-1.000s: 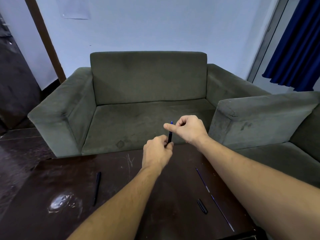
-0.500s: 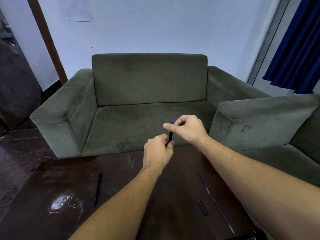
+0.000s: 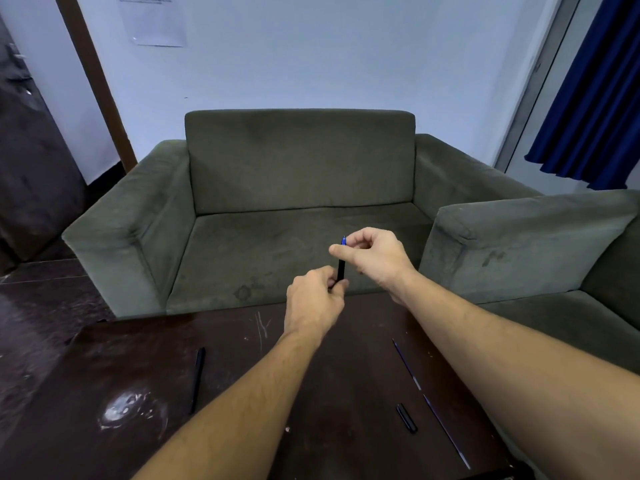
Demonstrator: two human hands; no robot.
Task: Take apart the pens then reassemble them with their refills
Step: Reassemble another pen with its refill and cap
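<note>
Pen [image 3: 341,270] upright at frame centre, lower end gripped in the curled left hand [image 3: 313,299], blue top end pinched by the right hand [image 3: 375,258] just above, second pen [image 3: 197,379] lower left on the table [image 3: 311,393], two refills [image 3: 407,363] lower right, wall sheet [image 3: 156,20] upper left, print unreadable

Head-worn wide view looks forward-down over the table [image 3: 346,375] toward the sofa [image 3: 298,161].

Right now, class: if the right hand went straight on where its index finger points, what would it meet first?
Probably nothing near: the right hand points left, above the left hand; beyond, perhaps the sofa's armrest; depth unclear.
</note>
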